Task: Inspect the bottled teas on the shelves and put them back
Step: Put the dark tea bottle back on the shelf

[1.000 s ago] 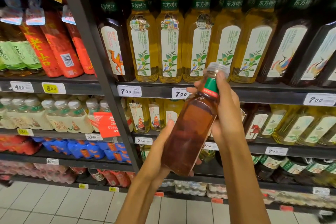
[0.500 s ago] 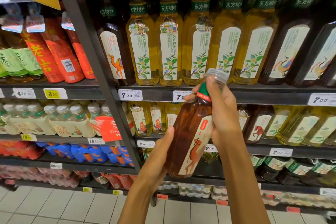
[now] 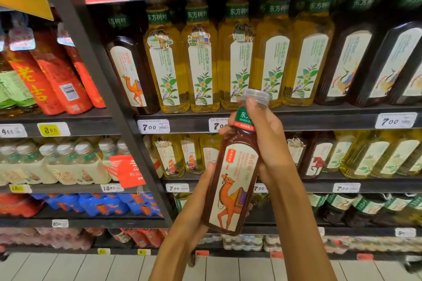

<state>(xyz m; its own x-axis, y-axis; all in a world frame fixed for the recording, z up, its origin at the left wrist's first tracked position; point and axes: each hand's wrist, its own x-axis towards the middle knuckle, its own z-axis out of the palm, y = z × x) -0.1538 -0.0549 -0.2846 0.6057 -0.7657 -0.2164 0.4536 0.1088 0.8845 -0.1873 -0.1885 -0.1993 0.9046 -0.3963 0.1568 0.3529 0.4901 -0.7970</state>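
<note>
Turned since the earlier frames, the dark tea bottle (image 3: pixel 233 180) now shows its whole label face to the camera, the orange camel and red characters in plain sight where a second ago only bare brown plastic faced out.

Head view: the bottle is held in the air in front of the shelves, slightly tilted with its clear cap toward the upper right, touching no shelf. The left hand (image 3: pixel 196 203) grips its lower body from the left side, thumb up along the bottle's edge. The right hand (image 3: pixel 262 134) is wrapped round the neck and shoulder, fingers curled over the green neck band just below the cap.

Behind it, the upper shelf (image 3: pixel 296 118) carries a row of yellow tea bottles (image 3: pixel 201 61), with a matching camel bottle (image 3: pixel 130 73) at the row's left end beside the upright post (image 3: pixel 109 102). White price tags (image 3: pixel 153 126) line the shelf's front edge.
</note>
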